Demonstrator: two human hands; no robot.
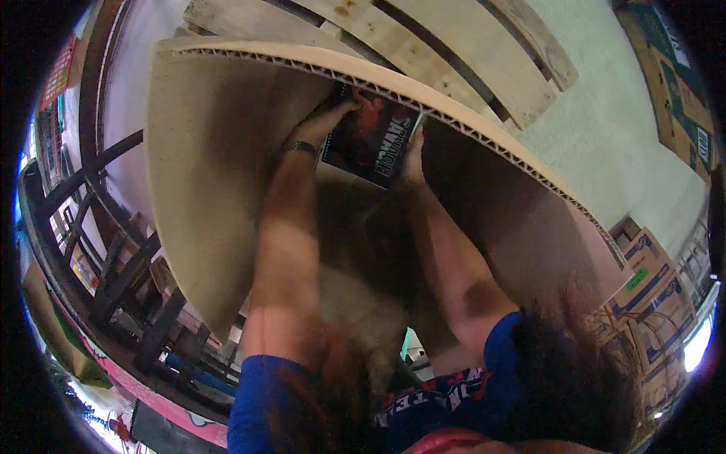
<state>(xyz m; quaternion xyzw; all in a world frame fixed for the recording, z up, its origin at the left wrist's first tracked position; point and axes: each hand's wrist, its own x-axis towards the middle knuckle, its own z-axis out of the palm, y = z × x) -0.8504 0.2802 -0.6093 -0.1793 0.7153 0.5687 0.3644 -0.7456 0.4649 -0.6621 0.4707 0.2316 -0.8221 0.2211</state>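
A dark notebook (pixel 363 144) is gripped at opposite edges by left hand (pixel 348 104) and right hand (pixel 414 160) inside a cardboard box (pixel 200 159). Positioning is judged underway; next, a level grip is called for.

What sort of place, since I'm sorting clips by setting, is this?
Probably a warehouse or storeroom: a wooden pallet, stacked cardboard boxes at right, and a large open carton.

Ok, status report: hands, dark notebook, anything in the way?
Left hand and right hand on opposite edges of dark notebook. Notebook inside large cardboard box. Box walls on both sides.
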